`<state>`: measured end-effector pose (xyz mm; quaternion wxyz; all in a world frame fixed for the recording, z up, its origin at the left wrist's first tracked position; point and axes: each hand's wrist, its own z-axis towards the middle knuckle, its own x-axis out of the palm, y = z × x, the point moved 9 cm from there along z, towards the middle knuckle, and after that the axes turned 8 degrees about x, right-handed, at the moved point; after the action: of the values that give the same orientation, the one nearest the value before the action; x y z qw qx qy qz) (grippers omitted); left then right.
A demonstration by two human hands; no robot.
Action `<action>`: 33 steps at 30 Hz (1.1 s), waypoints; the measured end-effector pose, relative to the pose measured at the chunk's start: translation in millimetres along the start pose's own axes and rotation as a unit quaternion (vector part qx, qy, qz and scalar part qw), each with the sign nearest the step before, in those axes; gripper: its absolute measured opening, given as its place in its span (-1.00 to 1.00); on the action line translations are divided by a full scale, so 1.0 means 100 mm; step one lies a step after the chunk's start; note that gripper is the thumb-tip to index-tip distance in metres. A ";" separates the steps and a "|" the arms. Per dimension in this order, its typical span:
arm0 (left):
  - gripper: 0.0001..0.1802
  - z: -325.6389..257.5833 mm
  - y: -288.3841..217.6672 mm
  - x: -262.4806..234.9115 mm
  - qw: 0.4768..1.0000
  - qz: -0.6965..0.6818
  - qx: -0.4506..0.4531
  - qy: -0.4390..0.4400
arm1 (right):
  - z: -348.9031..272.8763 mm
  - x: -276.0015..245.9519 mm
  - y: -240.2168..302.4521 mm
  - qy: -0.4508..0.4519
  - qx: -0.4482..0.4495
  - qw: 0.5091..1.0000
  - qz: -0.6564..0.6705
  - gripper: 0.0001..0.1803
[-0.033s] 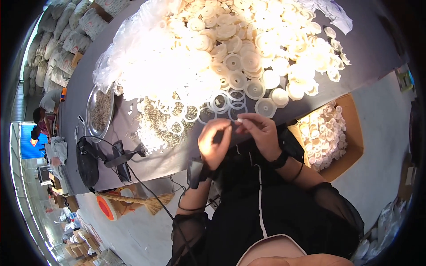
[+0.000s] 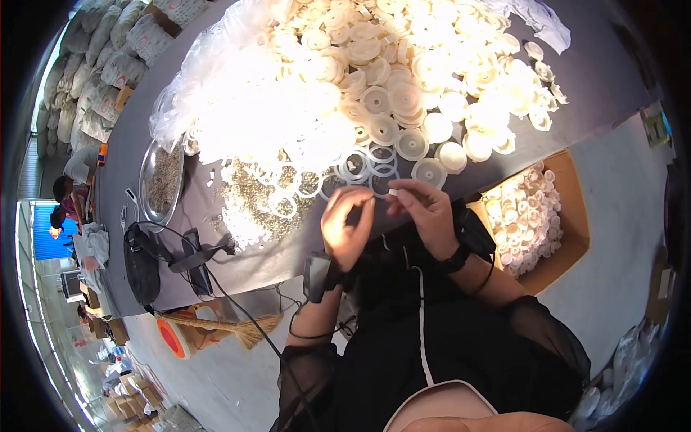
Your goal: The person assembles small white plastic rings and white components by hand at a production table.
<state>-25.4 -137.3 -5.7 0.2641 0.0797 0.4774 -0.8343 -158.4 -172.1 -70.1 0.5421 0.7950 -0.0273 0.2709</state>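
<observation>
My right hand (image 2: pixel 427 216) pinches a small white plastic piece (image 2: pixel 393 192) between thumb and fingertips, just over the table's near edge. Close on its left, my left hand (image 2: pixel 345 229) has thumb and fingers bent together; whatever lies between their tips is too small to make out. The two hands are slightly apart. Right beyond them lie several translucent plastic rings (image 2: pixel 354 164) and a round, pale plastic cap (image 2: pixel 430 173). A large heap of cream-coloured round plastic parts (image 2: pixel 407 97) covers the table (image 2: pixel 237 270) farther back, partly washed out by sunlight.
Tiny loose pieces (image 2: pixel 252 209) are piled left of my hands, beside a metal tray (image 2: pixel 178 194) of small parts. A black pouch (image 2: pixel 142 266) and cables lie at the left. An open cardboard box (image 2: pixel 576 237) of white parts stands at the right. A broom (image 2: pixel 248 327) lies below.
My right hand has shifted very slightly to the right and up, and the white piece in its fingertips shows a little more. My left hand is almost unmoved.
</observation>
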 end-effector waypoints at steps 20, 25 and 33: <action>-0.82 0.01 0.28 0.20 0.991 -0.098 -0.079 0.049 | 0.07 -0.05 -0.08 0.031 0.043 0.996 0.071 -0.82; -0.76 0.01 0.10 0.18 0.989 -0.133 -0.034 0.056 | 0.10 0.05 -0.08 0.086 0.057 0.991 0.080 -0.80; -0.57 -0.08 0.18 0.21 0.967 -0.218 -0.120 0.048 | 0.12 0.09 -0.09 0.114 0.087 0.988 0.063 -0.82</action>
<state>-34.5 -145.3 -32.1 0.0601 -0.0189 0.5918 -0.8036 -142.7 -176.2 -76.5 0.4528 0.7995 0.0086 0.3945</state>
